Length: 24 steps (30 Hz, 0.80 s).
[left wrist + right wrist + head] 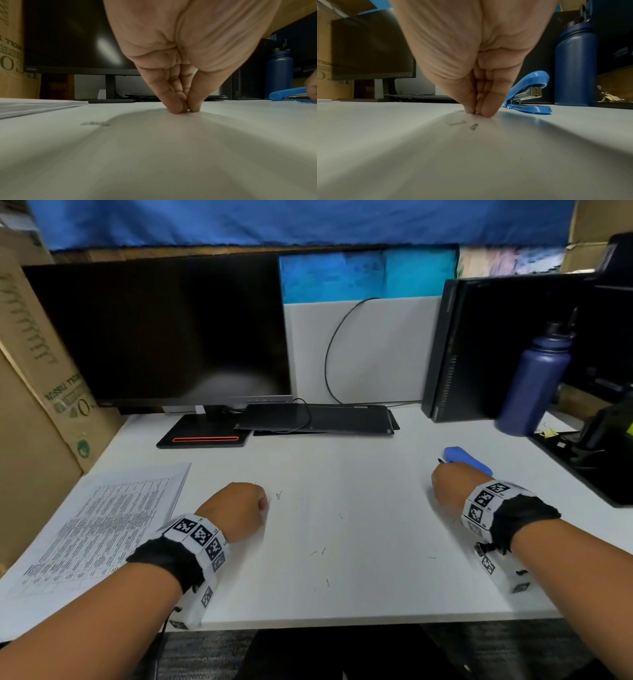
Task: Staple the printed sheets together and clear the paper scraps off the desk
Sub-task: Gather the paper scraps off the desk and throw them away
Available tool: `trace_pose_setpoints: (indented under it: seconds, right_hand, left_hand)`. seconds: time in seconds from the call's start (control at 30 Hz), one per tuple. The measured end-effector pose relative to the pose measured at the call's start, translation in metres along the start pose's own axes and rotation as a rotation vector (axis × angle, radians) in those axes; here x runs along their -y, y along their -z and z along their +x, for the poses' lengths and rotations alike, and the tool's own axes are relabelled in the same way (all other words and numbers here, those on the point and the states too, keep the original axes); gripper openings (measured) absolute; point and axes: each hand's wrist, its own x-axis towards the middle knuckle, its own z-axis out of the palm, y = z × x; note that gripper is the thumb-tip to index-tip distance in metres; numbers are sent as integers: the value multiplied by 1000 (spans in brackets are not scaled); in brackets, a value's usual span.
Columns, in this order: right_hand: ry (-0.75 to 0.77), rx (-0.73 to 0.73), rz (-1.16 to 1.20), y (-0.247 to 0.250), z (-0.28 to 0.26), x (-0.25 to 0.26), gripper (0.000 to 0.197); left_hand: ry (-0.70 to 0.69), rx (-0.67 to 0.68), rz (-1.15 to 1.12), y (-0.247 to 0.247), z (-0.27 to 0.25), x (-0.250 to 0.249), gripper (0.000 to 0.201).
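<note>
The printed sheets [102, 525] [34, 106] lie in a flat stack at the desk's left. My left hand [263, 503] [185, 110] is beside them with thumb and fingertips pinched together on the desk, around a tiny bit that barely shows. Near the blue stapler [469, 460] [530, 86], which lies with its top raised, my right hand [436, 474] [476, 112] pinches a tiny bit the same way. Several small scraps [323, 550] [456, 122] [95, 123] lie scattered on the white desk [359, 594].
At the back are a dark monitor [154, 330], a black keyboard [318, 419] and a computer tower [479, 347]. A blue bottle [534, 385] and a black tray [582, 467] stand at the right. A cardboard box [34, 405] leans at the left.
</note>
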Motion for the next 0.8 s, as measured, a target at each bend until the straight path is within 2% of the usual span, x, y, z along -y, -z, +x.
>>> trace_pose_setpoints:
  seconds: [0.07,0.17,0.2,0.27,0.37,0.43,0.5,0.57,0.67,0.73,0.8]
  right_hand:
    - [-20,184,-231,4,-4,10,32]
    - [27,249,-465,6,-3,14,14]
    - [19,249,-466,8,-3,16,11]
    - [25,176,-341,14,-3,18,8]
    - [4,78,25,27,1,24,4]
    - [-15,45,203,31,3,23,9]
    - [-13,68,224,35,4,25,11]
    - [28,127,57,34,5,27,20]
    - [123,193,-319,26,9,26,28]
    - [157,213,-527,16,15,20,25]
    - [174,246,-594,9,18,18,15]
  left_hand:
    - [-19,2,8,-1,0,-2,25]
    - [-30,-5,12,-3,1,-2,28]
    - [-32,-6,15,-4,1,-2,26]
    - [-36,-13,23,-5,0,-3,24]
    - [-6,-81,50,-4,0,-4,26]
    - [75,-119,52,0,0,-1,27]
    - [160,-107,39,4,1,4,21]
    - [183,-64,34,5,1,6,19]
    - [167,3,34,5,-2,4,22]
    - [139,42,52,2,-5,4,25]
    - [90,53,69,-2,-5,6,26]
